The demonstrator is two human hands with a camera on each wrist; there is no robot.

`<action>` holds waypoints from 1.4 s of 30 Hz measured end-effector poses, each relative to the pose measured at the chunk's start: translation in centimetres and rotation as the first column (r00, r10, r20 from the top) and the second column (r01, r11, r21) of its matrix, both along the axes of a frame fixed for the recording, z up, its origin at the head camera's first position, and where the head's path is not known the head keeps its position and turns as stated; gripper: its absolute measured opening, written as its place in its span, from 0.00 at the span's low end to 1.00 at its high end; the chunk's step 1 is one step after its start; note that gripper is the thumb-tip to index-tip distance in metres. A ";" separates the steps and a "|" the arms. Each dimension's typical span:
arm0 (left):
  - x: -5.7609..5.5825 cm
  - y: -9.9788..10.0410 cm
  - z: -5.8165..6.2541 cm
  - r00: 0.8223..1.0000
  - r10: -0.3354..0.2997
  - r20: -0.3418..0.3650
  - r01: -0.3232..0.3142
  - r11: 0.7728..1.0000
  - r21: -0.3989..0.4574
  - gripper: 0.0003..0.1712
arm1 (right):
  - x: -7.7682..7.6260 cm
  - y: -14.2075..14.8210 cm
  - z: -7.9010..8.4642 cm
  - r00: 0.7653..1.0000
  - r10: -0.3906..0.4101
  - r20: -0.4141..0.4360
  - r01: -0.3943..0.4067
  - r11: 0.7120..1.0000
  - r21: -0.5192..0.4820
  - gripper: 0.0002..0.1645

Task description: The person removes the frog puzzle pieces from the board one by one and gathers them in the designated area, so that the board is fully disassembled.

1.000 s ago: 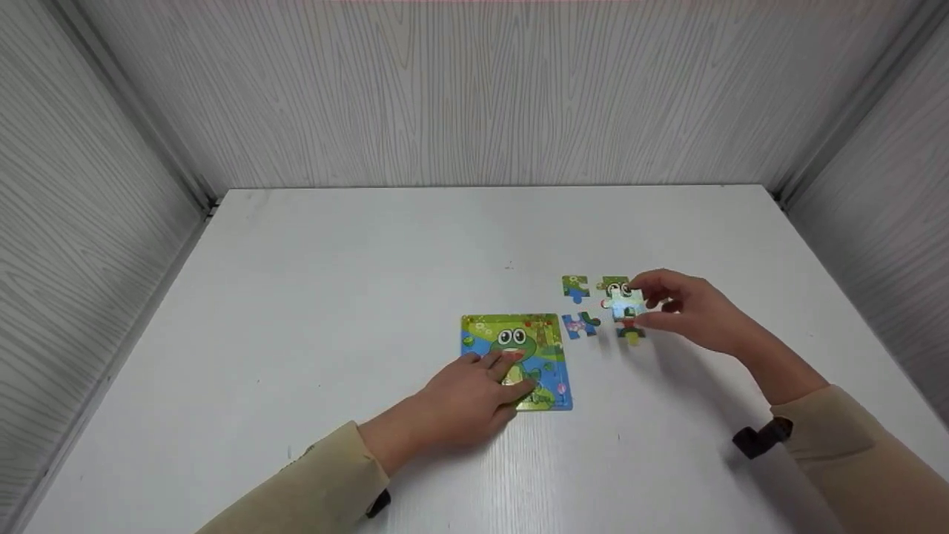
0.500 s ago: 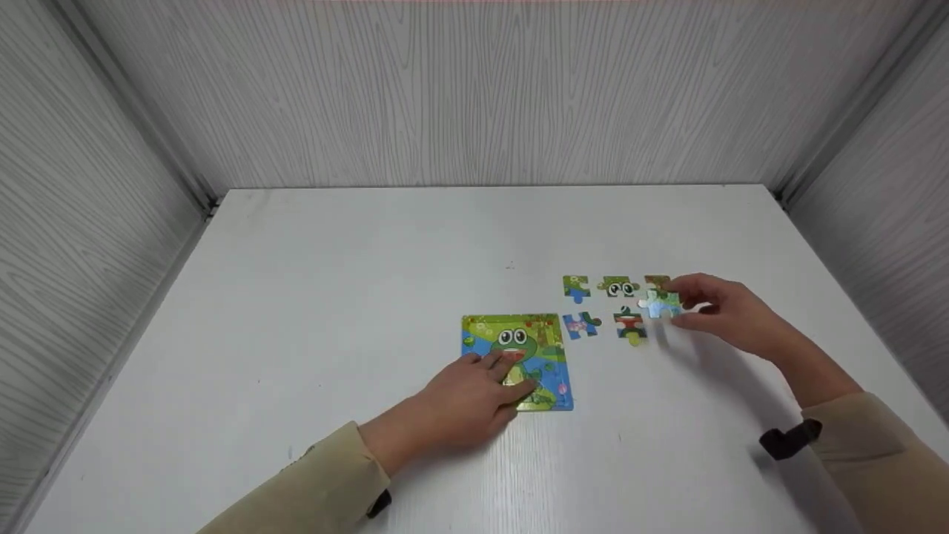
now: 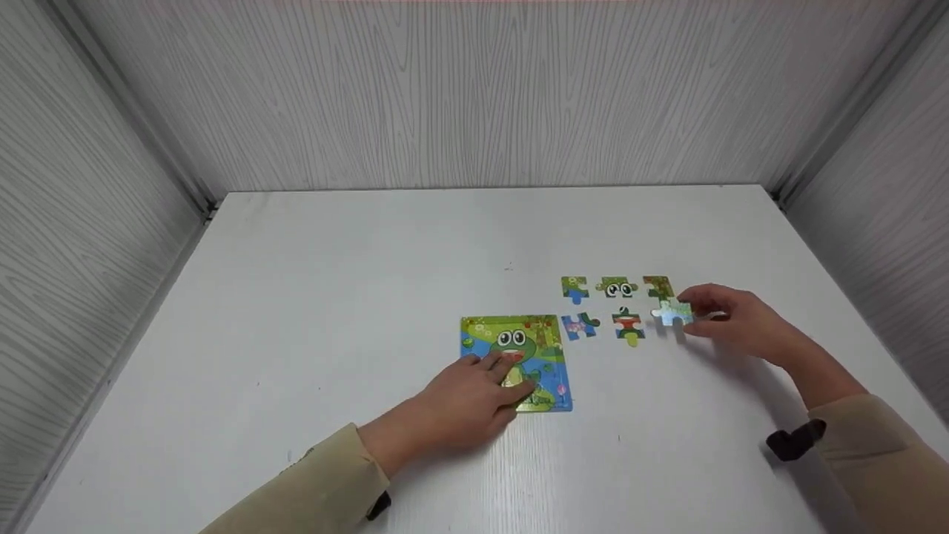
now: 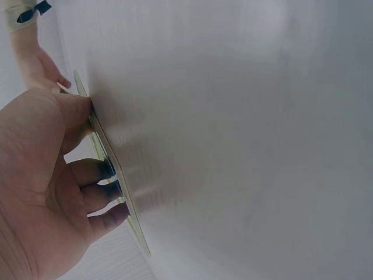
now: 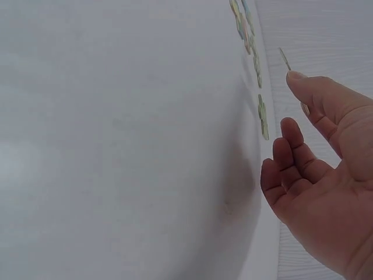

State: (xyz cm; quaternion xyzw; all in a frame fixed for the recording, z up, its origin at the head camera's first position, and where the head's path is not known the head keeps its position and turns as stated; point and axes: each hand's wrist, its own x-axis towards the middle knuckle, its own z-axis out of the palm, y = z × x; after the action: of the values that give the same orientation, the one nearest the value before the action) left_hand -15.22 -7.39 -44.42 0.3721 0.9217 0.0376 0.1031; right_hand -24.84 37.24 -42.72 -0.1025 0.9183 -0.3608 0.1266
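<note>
A square frog-picture puzzle board lies flat on the white table. My left hand rests on its lower left part, fingers spread across the frog and covering some of it. In the left wrist view the fingertips touch the board's thin edge-on shape. To the right, my right hand pinches a light blue-green jigsaw piece between thumb and finger, just above the tabletop. The right wrist view has that piece edge-on at the thumb tip, the other fingers bent and holding nothing.
Loose jigsaw pieces lie in two rows right of the board: a flower piece, an eyes piece and a brown-green piece behind, a blue piece and a mouth piece in front. Grey wood-grain walls enclose the table.
My right hand has carried the pinched piece rightward from above the mouth and eyes pieces, then slightly nearer to me, in front of the brown-green piece. The left hand stays put.
</note>
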 end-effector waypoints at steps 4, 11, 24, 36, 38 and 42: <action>0.1 0.0 -0.1 1.000 -0.002 -0.002 0.002 1.000 -0.001 0.28 | -0.1 0.4 -0.7 0.997 -0.031 0.067 0.030 0.999 0.025 0.32; 0.1 0.0 0.0 1.000 0.007 0.007 -0.007 1.000 -0.003 0.28 | -0.3 0.8 -1.3 0.993 -0.046 0.111 0.044 0.999 0.027 0.33; -0.1 0.0 0.0 1.000 -0.011 -0.001 0.011 1.000 -0.006 0.28 | -0.4 0.5 -1.8 0.994 -0.051 0.095 0.045 0.997 0.064 0.34; 0.1 0.0 0.2 1.000 -0.004 -0.007 0.004 1.000 0.000 0.28 | -0.5 0.3 -1.7 0.997 -0.027 0.069 0.020 0.994 0.105 0.33; 0.1 0.0 0.1 1.000 -0.004 -0.005 0.004 1.000 0.006 0.28 | -0.5 0.4 -1.8 0.998 -0.021 0.066 0.014 0.994 0.104 0.32; 0.2 -0.1 0.0 1.000 0.001 0.002 -0.001 1.000 0.012 0.28 | -0.6 0.4 -2.0 0.997 -0.024 0.072 0.016 0.994 0.107 0.31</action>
State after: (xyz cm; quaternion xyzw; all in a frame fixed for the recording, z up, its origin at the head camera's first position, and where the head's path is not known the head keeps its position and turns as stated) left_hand -15.06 -7.46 -44.37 0.3722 0.9215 0.0434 0.1016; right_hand -25.40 37.64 -44.70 -0.0731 0.9319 -0.3162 0.1618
